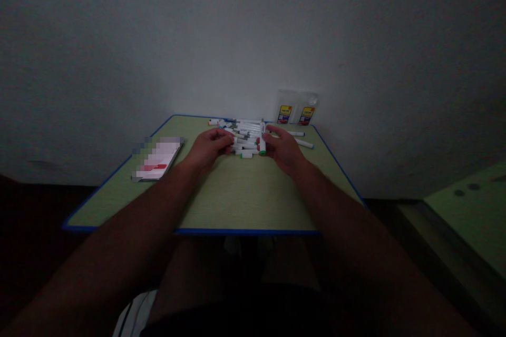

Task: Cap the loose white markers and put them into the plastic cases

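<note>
My right hand is closed around a white marker with a green end, held roughly upright with the green end toward me. At the left of the pile, my left hand has thumb and fingers pinched together; what it holds, if anything, is too small to make out. Between and behind both hands lies a pile of white markers, loosely heaped. A short white piece with a green edge, like a cap, rests at the pile's near side. Two more markers, one a white marker, lie beyond my right hand.
A green table with blue edging stands against a grey wall. On its left lies a flat device with a lit, partly blurred screen. Two clear packages, a left one and a right one, stand at the back right.
</note>
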Demonstrator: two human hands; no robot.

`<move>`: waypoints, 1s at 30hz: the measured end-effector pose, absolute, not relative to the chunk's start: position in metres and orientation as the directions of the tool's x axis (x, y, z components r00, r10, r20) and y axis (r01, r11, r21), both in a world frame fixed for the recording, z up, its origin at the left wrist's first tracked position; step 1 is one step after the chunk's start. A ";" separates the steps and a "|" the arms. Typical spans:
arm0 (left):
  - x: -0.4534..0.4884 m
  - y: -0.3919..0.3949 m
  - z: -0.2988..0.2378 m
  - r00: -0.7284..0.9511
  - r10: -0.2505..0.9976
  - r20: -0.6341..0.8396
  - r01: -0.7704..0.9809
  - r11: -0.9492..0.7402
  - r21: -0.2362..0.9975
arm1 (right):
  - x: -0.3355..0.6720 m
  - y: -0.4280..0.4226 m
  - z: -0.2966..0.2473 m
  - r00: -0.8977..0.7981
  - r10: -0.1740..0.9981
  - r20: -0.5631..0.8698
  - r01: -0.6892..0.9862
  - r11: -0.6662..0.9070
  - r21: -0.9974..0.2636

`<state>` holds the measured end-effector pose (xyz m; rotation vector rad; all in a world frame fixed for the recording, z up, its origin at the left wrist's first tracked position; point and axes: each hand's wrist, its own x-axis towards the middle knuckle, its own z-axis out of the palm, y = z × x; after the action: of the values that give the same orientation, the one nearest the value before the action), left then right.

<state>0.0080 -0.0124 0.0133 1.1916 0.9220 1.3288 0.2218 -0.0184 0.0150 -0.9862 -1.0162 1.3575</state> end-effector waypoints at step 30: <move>0.013 -0.020 0.010 0.050 0.900 0.433 0.345 -0.422 0.838 | 0.220 -0.025 0.019 -0.060 0.997 0.053 -0.202 0.039 -0.979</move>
<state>0.0126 -0.0196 0.0098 1.8079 1.2478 1.3726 0.2204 -0.0245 0.0188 -0.9939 -1.1265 1.3115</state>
